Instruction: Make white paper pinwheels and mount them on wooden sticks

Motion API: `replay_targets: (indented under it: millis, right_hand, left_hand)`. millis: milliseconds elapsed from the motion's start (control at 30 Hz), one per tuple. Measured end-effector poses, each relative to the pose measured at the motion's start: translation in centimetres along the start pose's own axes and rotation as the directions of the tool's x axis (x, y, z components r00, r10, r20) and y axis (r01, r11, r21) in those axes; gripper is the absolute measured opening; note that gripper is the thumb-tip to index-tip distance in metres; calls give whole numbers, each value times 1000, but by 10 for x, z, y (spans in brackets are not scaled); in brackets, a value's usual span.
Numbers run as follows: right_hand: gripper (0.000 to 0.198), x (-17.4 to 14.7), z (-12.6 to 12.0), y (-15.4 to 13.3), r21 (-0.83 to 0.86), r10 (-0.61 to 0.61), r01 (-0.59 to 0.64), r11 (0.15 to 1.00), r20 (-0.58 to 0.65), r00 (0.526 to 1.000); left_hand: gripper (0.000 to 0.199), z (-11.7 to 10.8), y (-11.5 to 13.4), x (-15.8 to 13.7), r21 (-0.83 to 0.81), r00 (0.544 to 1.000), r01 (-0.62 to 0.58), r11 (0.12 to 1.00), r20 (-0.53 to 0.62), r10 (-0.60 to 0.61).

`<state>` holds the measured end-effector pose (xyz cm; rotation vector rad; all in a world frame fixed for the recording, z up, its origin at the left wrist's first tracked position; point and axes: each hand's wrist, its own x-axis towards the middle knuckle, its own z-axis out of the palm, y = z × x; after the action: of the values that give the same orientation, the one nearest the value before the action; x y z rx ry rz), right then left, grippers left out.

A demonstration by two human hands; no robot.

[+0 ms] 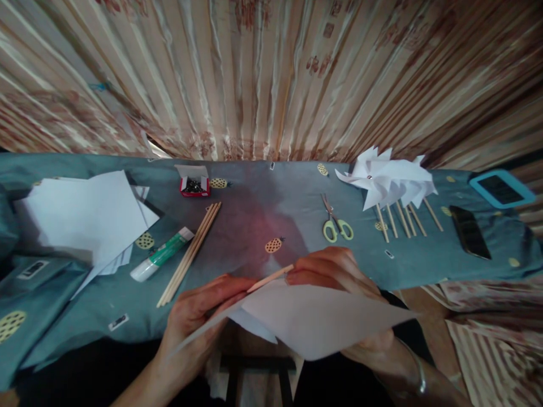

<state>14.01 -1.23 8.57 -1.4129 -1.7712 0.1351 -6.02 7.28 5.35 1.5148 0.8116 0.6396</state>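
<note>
White tinged with grey marks a broad sheet of thin paper [335,322], against the pale tan of a slim round wooden stick [271,277]. A grey-green fabric tablecloth [292,192] carries yellow pineapples spotted in black and small black-and-white prints. Pleated fabric curtains [271,73] show beige and brown stripes with reddish-brown motifs. Also pictured: a red cardboard box [195,192] with white flaps, a green-and-white cylindrical tube [162,254], metal scissors [335,222] with lime-green looped handles, white paper pinwheels [390,178] on tan stems, and a black rectangular phone [470,232].
</note>
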Motion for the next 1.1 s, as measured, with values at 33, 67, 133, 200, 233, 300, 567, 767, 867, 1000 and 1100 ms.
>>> replay_targets:
  millis: [33, 67, 133, 200, 233, 300, 567, 767, 867, 1000, 1100]
  right_hand:
    - [27, 0, 0, 0, -4, -12, 12, 1000, 1, 1000]
    - [26, 0, 0, 0, -7, -20, 20, 1000, 5, 1000]
    - [26, -2, 0, 1, -5, -29, 29, 1000, 3, 1000]
    - [29, -4, 0, 2, 2, -28, 28, 1000, 1, 1000]
    - [31, -5, 1, 2, 0, -14, 14, 1000, 5, 1000]
    - [30, -7, 1, 3, -15, 9, -9, 1000, 13, 1000]
    - [22, -7, -2, 3, -19, -6, 7, 1000, 51, 999]
    - [26, 0, 0, 1, 32, 37, -37, 999, 8, 999]
    - [23, 4, 5, -2, 61, 63, -59, 996, -72, 995]
    - [20, 2, 12, -1, 94, 116, -106, 990, -115, 986]
    - [13, 1, 17, 4, 165, 244, -227, 960, -91, 966]
  left_hand:
    - [31, -1, -1, 0, 0, 1000, -21, 1000, 23, 21]
    - [30, -2, -2, 0, 0, 999, -38, 999, 40, 38]
    - [30, -1, -2, 0, 3, 999, -34, 999, 37, 34]
    - [30, 0, -1, -1, 8, 1000, 11, 1000, -6, -11]
    - [29, 1, 0, -1, 10, 999, 32, 999, -25, -32]
    - [29, 2, 1, -2, 12, 998, 48, 999, -43, -47]
    - [25, -7, -7, 1, 69, 992, -108, 992, 75, 102]
    - [27, -13, -14, -3, 157, 978, -204, 966, 76, 195]
    - [28, -16, -15, -4, 219, 966, -257, 941, 97, 241]
    - [29, -15, -16, -2, 208, 945, -328, 922, 85, 317]
    - [28, -9, -21, 1, 169, 903, -430, 887, 57, 426]
